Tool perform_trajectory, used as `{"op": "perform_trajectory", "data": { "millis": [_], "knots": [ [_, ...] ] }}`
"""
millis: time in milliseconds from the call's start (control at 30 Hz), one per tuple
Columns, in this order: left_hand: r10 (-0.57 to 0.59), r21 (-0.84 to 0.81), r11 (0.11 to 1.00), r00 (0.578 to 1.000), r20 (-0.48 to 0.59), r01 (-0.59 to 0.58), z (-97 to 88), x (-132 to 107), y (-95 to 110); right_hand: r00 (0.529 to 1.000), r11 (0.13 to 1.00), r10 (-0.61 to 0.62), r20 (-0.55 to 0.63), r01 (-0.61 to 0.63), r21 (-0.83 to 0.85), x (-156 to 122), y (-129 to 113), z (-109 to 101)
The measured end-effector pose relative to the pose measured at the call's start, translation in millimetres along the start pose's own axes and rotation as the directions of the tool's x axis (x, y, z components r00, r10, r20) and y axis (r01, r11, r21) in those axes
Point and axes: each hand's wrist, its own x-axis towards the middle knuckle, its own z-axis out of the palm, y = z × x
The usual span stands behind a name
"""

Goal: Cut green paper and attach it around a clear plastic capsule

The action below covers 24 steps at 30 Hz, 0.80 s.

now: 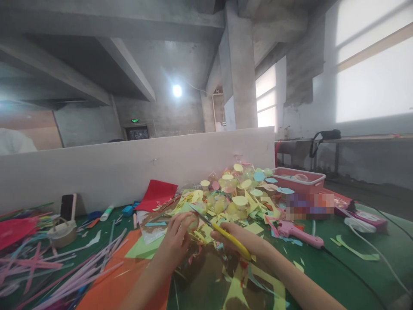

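Observation:
Near the middle of the table, my left hand [179, 228] is closed around a small, round, see-through piece [194, 222]; fingers cover part of it and its exact kind is unclear. My right hand [230, 241] grips yellow-handled scissors [232, 242]. Their metal blades point up and left, with the tips beside the round piece. Beyond both hands lies a heap of clear rounded items topped with paper discs, such as a pale yellow disc [240, 200]. Yellow and green paper scraps [201, 234] are scattered around and below the hands.
Orange paper [129, 275] and pink-purple strips [80, 275] cover the left side. A phone [68, 208] leans by a small tub [61, 234]. A pink glue gun [300, 234] with a cord and a pink basket [300, 181] are on the right. A white partition [97, 168] runs behind.

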Motion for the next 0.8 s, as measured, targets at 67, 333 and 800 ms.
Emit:
{"op": "perform_trajectory", "data": {
  "millis": [67,333,800],
  "knots": [
    [-0.009,0.006,1.0,1.0,-0.015,0.009,0.1,0.2,0.8,1.0,1.0,0.002,0.003,-0.002,0.012,-1.4,-1.6,-0.3],
    [-0.059,0.002,0.998,0.996,-0.074,0.059,4.0,-0.4,2.3,1.0,0.998,-0.01,-0.007,0.011,0.057,-1.7,-1.5,2.5],
    [-0.119,-0.093,0.988,0.993,0.023,0.121,6.2,-7.3,-16.1,0.998,0.993,-0.066,0.02,0.067,-0.093,-5.5,-5.1,-8.1]
  ]
}}
